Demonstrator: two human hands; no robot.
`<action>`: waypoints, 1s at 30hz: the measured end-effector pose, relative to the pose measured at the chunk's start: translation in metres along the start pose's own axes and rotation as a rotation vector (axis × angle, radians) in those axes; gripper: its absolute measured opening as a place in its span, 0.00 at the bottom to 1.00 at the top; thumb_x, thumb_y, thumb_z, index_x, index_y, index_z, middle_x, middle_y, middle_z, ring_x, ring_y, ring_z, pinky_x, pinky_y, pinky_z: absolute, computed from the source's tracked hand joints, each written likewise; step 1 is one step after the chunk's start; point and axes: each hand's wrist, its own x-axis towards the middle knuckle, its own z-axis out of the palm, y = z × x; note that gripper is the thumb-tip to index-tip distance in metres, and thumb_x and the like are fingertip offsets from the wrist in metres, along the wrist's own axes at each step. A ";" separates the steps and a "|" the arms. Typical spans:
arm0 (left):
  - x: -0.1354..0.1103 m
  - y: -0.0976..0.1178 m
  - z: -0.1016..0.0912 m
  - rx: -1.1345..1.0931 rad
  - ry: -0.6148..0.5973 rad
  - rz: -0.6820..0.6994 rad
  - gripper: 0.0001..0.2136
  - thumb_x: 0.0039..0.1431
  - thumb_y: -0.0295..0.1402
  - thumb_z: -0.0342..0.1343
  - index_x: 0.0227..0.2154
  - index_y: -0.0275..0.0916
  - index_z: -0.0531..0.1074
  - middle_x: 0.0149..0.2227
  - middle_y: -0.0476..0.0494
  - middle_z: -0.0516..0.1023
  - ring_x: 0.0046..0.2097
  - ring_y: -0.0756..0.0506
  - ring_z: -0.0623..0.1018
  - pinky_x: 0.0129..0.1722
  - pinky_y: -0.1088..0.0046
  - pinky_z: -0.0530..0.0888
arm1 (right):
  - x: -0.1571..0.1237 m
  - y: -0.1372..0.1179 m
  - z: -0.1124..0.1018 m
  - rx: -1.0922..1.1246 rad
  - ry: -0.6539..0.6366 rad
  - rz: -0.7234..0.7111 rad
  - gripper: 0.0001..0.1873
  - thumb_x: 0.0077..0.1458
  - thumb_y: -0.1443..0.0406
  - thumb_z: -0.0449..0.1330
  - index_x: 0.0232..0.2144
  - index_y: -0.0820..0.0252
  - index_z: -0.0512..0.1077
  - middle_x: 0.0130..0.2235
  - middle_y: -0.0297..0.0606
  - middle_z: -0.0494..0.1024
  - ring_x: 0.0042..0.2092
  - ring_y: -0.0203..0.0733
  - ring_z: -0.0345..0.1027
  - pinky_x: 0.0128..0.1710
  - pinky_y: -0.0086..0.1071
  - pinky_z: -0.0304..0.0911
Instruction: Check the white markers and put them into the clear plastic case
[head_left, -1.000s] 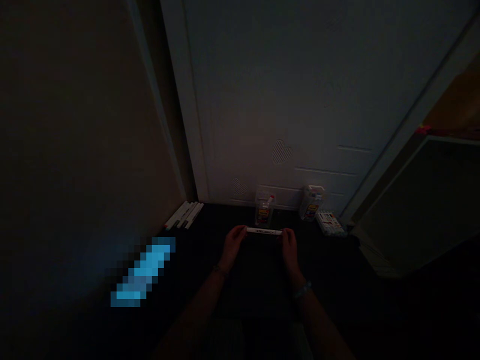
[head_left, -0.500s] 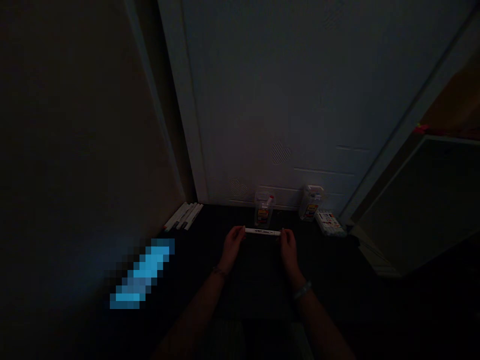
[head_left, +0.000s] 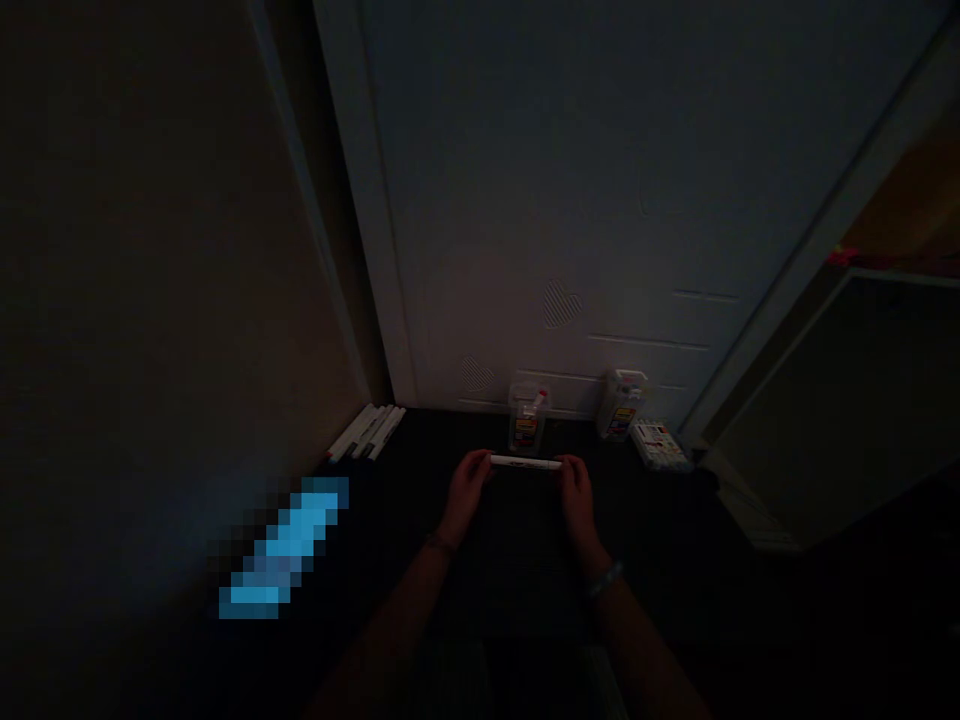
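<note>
A white marker (head_left: 526, 463) lies level between my two hands, above the dark tabletop. My left hand (head_left: 466, 488) pinches its left end, and my right hand (head_left: 576, 492) pinches its right end. Dark print shows along the barrel, less of it than a moment ago. Just behind the marker stands a clear plastic case (head_left: 528, 418) with a coloured label and a red-tipped item inside. Several white markers (head_left: 367, 432) lie side by side at the left, by the wall.
A second clear case (head_left: 622, 405) leans near the white panel (head_left: 480, 250) at the back. Beside it lies a pack of markers (head_left: 660, 446). A blurred bright blue screen (head_left: 289, 550) is at the left. The scene is very dim.
The marker has turned slightly about its length between my fingers, so its print shows differently. Both hands stay in nearly the same place. Light on the back panel has shifted a little.
</note>
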 end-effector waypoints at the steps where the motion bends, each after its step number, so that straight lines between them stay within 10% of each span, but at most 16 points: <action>1: 0.000 0.000 0.000 0.003 0.003 -0.003 0.16 0.51 0.43 0.54 0.39 0.38 0.71 0.41 0.44 0.74 0.41 0.47 0.74 0.40 0.72 0.71 | 0.000 0.000 0.000 0.005 -0.004 0.010 0.16 0.52 0.54 0.50 0.36 0.57 0.69 0.25 0.32 0.69 0.27 0.37 0.60 0.28 0.29 0.55; 15: -0.002 0.007 0.001 0.076 -0.010 -0.009 0.15 0.51 0.45 0.52 0.34 0.38 0.70 0.27 0.51 0.71 0.30 0.52 0.70 0.31 0.77 0.66 | 0.005 0.009 0.001 0.004 -0.029 0.058 0.17 0.53 0.51 0.49 0.28 0.57 0.67 0.24 0.30 0.66 0.27 0.35 0.58 0.27 0.27 0.55; 30: -0.001 0.003 -0.001 0.059 0.019 -0.013 0.15 0.51 0.43 0.53 0.37 0.39 0.71 0.35 0.47 0.74 0.33 0.50 0.73 0.34 0.75 0.69 | 0.000 -0.004 0.000 0.001 -0.033 0.024 0.15 0.51 0.55 0.51 0.34 0.57 0.70 0.27 0.33 0.71 0.28 0.37 0.61 0.28 0.29 0.57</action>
